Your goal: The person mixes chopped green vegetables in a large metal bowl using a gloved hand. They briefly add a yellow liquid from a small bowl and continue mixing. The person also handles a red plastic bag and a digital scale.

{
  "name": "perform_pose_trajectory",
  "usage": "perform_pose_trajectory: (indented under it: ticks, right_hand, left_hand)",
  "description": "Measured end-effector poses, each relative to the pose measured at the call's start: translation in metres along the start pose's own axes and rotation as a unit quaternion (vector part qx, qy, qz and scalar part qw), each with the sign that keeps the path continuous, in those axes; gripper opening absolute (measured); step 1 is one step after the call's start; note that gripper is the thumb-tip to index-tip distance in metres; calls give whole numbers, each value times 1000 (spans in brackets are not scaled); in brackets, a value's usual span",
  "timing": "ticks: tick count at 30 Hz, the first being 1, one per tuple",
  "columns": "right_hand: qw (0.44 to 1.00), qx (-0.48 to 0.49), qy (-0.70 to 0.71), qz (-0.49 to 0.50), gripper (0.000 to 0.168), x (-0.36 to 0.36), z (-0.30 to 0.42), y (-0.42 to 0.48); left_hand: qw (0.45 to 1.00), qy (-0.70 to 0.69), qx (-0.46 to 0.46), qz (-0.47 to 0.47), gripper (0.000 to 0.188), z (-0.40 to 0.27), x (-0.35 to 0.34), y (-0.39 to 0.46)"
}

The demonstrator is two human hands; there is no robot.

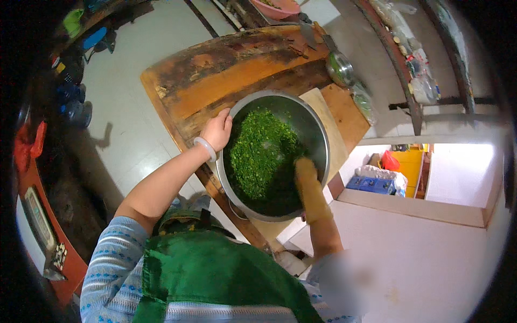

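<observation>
A large, deep stainless steel pot (319, 133) stands before me on a wooden table, partly over a light brown sheet (335, 139). Finely chopped green leaves (260, 149) lie inside, heaped toward the pot's left side. My left hand (217, 131), with a pale bangle at the wrist, holds the pot's left rim. In a yellow glove, my right hand (307, 171) reaches over the near right rim into the pot. It is blurred by motion, and its fingertips are lost in the shadow beside the leaves, so I cannot see whether they grip any.
Beyond the pot stretches the worn wooden table (226, 87). At its far right are a broad-bladed knife (309, 37), a metal bowl (341, 69) and a plastic bag of greens (364, 103). A pink basin (278, 9) sits farther back. A white ledge (412, 208) borders the right.
</observation>
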State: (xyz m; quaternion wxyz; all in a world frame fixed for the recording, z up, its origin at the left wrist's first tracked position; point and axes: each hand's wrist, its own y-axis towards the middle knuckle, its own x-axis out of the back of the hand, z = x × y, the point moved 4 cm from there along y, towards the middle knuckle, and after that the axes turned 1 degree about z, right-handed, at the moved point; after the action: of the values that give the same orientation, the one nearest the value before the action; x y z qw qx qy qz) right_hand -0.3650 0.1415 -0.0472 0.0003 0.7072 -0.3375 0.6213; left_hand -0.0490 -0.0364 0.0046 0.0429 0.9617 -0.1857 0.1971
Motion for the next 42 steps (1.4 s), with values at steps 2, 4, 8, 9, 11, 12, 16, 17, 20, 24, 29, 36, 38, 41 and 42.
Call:
perform_pose_trajectory:
  ticks: [2,4,8,9,11,12,16,17,20,24,29,36,38,41,42]
  right_hand:
    - [990,45,73,-112,28,46,34,45]
    - [973,43,164,-154,21,74,94,65]
    - [965,71,250,-18,27,99,241,-35]
    - [971,201,63,-112,29,83,253,-58]
    - [953,270,140,4,20,49,221,-91]
    - [923,273,272,-3,17,32,190,-108]
    - [984,170,-54,-8,16,-19,48,-32]
    - [971,183,-14,-155,13,14,34,-17]
    - [951,147,140,-233,31,63,76,48]
    - [977,158,103,-100,19,81,231,-1]
    - [915,349,181,-89,17,-34,155,-60]
    - [984,119,90,-94,20,64,116,66]
    - [987,123,82,-67,16,64,180,42]
    - [973,223,-33,-43,18,68,237,-63]
    - [955,288,-28,-69,18,57,229,-87]
  left_hand:
    - [1000,13,-15,-22,34,9,-1,-5]
    - [999,20,-28,-13,34,5,-8,-1]
    - [999,19,-13,-23,33,25,-2,-3]
    - [1000,12,-14,-24,33,27,-3,0]
    - [1000,5,-3,-12,33,21,0,-2]
    - [1000,11,-11,-17,33,14,-1,-2]
    - [1000,26,2,3,32,4,-3,-1]
    - [999,36,19,9,32,3,-1,-2]
    - [999,33,-1,5,32,-6,-8,1]
    - [997,58,-20,-43,32,22,-2,-3]
    - [998,54,25,4,32,5,0,0]
    - [998,55,1,1,29,-3,-4,0]
    - [998,55,-11,5,29,1,-8,2]
    - [998,55,-1,-23,30,21,-2,-1]
    - [999,52,0,-16,31,19,-1,0]
